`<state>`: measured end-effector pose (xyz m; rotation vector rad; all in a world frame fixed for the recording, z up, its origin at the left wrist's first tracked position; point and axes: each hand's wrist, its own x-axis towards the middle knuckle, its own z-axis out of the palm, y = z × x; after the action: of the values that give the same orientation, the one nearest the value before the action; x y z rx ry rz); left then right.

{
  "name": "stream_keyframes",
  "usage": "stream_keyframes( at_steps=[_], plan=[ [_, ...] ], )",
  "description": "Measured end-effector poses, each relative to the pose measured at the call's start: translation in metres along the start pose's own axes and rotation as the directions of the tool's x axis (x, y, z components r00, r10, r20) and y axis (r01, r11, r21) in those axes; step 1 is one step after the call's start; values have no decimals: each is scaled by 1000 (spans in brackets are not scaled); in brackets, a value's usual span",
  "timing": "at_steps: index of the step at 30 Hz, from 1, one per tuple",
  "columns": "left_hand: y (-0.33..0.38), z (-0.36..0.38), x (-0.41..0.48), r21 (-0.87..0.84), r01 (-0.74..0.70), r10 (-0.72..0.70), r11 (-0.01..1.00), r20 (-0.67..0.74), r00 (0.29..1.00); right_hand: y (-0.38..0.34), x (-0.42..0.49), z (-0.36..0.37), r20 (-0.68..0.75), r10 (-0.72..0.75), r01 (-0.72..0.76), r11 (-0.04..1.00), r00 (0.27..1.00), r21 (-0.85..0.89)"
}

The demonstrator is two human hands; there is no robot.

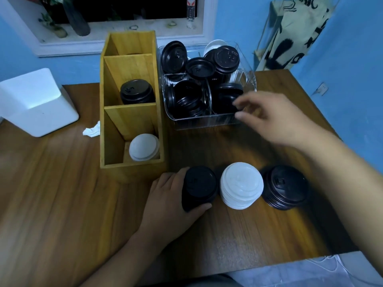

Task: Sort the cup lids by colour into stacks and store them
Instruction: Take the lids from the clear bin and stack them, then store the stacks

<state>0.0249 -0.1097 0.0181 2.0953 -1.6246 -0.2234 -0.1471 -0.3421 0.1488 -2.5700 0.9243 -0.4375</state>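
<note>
Cup lids, part-sorted, on a wooden table (62,193).

Near edge, in a row: black lid stack (199,186), white lid stack (241,185) and second black stack (285,188), all side by side. The left hand (172,195) grips the black lid stack, fingers behind it and thumb curled round the front. The right hand (275,121) is at the near right corner of the clear bin (207,121), blurred; fingertips are at the rim, and I cannot tell whether they grasp anything. The bin holds loose black lids (199,68), jumbled, some on edge. Beside it on the left is a wooden organiser (132,119): stored black lids (136,92) in the middle compartment, stored white lids (144,150) in the nearest. Further left are a crumpled tissue (92,130) and a white block (37,102).
</note>
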Motion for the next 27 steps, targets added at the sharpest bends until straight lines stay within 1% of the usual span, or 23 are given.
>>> stream_keyframes(
  at_steps=[2,3,5,6,9,12,14,16,18,21,22,23,24,25,26,27],
  plan=[
    [0,-1,0,-11,1,-1,1000,4,1000,6,33,3,-80,-1,-13,986,997,-166],
    [0,-1,0,-17,-2,2,1000,5,1000,8,48,7,-88,9,-32,966,996,-257],
    [0,-1,0,-25,-4,5,1000,4,1000,11,75,17,-55,44,-63,910,998,-410],
    [0,-1,0,-27,-1,1,1000,5,1000,11,85,21,-30,70,-75,885,997,-460],
    [1,-2,1,-16,6,-6,1000,8,1000,8,105,26,27,162,-121,826,986,-550],
    [0,-1,1,-8,-1,1,1000,8,1000,12,113,28,32,177,-128,810,984,-572],
    [-1,-1,1,-4,-4,4,1000,13,1000,13,111,27,12,141,-109,812,990,-573],
    [-1,-1,1,-4,-2,2,1000,16,1000,15,106,23,-40,97,-102,814,994,-572],
    [-1,-1,1,-8,2,-2,1000,16,1000,17,100,16,-138,35,-107,824,990,-556],
    [0,-1,0,-11,-2,3,1000,19,1000,17,76,3,-343,-64,-120,865,937,-488],
    [0,-1,0,-9,-1,2,1000,21,1000,17,61,0,-384,-105,-86,889,917,-449],
    [-1,-2,0,-6,-1,1,1000,22,1000,16,42,-1,-387,-156,-19,912,909,-410],
    [-1,-2,0,-6,0,1,1000,22,1000,13,22,2,-351,-227,81,920,908,-385],
    [-1,-1,1,-7,-1,1,1000,22,1000,12,4,7,-290,-311,190,905,905,-380],
    [-1,-1,1,-8,-4,4,1000,21,1000,13,-11,15,-214,-385,282,876,898,-392],
    [-1,-1,1,-9,-7,7,1000,19,1000,20,-20,24,-143,-430,343,846,891,-409]
  ],
)
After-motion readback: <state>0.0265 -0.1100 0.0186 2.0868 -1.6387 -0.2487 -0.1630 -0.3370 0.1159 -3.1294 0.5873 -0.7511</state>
